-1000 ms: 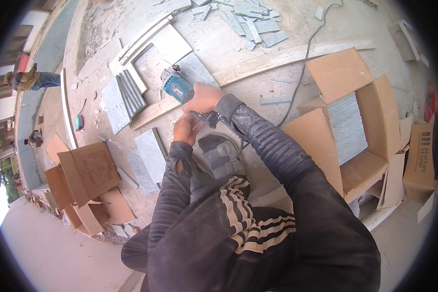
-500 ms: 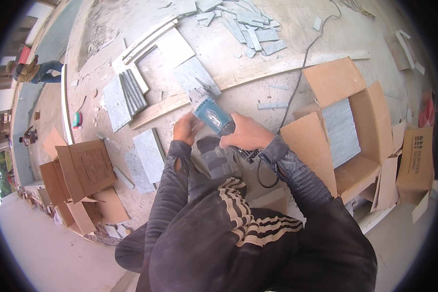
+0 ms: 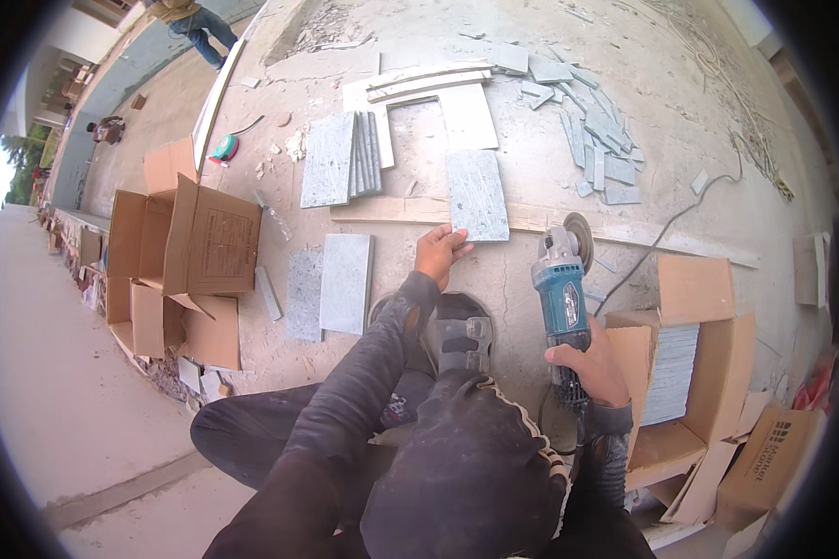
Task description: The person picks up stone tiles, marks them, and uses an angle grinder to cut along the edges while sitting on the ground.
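In my right hand (image 3: 595, 365) is a teal and black angle grinder (image 3: 563, 303), gripped round its rear body. Its grey disc (image 3: 579, 240) points away from me, to the right of a grey stone tile (image 3: 479, 191). My left hand (image 3: 442, 253) has its fingers closed on the near left corner of that tile; the thumb is partly hidden. The tile lies across a long pale wooden board (image 3: 396, 211), its far end near a white tile piece (image 3: 469, 116). My sandalled foot (image 3: 462, 343) rests just below the left hand.
Left of the board stands a leaning stack of tiles (image 3: 331, 163). Two tiles (image 3: 347, 279) lie nearer me. Offcuts (image 3: 601, 140) are heaped at the far right. Cartons stand at left (image 3: 210, 238) and right (image 3: 720, 382), the right one holding tiles. A cord (image 3: 662, 228) crosses the floor.
The grinder has gone from between both hands to my right hand alone, at the right. My left hand has left the grinder's side and taken the tile's corner. The view has shifted.
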Motion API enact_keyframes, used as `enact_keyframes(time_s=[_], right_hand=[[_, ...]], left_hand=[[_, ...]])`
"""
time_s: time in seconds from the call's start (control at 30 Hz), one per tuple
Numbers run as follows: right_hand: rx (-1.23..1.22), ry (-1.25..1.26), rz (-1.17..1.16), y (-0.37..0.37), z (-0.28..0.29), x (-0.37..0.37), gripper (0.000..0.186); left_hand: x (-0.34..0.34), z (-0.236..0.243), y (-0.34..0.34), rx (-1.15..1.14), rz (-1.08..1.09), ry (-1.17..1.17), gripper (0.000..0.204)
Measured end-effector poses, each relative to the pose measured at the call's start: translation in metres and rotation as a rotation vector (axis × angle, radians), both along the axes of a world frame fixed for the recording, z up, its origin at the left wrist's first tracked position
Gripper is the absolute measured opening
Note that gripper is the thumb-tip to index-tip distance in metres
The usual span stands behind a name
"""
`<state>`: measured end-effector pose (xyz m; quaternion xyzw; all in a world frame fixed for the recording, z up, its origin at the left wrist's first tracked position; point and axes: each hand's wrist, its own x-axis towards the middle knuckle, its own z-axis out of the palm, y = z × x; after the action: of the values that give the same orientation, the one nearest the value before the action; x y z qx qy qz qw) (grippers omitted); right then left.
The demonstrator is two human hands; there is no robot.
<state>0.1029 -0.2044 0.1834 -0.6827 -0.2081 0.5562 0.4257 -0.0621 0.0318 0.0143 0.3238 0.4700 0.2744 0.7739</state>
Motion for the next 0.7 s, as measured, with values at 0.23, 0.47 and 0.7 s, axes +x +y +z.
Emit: enact_keyframes(time_s=[0.23, 0.47, 0.7], right_hand=[[-0.028, 0.011, -0.092, 0.004, 0.005, 0.003, 0.047], [-0.004, 0.020, -0.037, 0.020, 0.005, -0.001, 0.043], [0.024, -0.033, 0.004, 0.028, 0.000, -0.003, 0.041]], left_hand=[[-0.096, 0.062, 0.064, 0.277, 0.077, 0.127, 0.027], [-0.165, 0.074, 0.154, 0.228, 0.239, 0.292, 0.027], [-0.186, 0.060, 0.171, 0.193, 0.185, 0.402, 0.027]])
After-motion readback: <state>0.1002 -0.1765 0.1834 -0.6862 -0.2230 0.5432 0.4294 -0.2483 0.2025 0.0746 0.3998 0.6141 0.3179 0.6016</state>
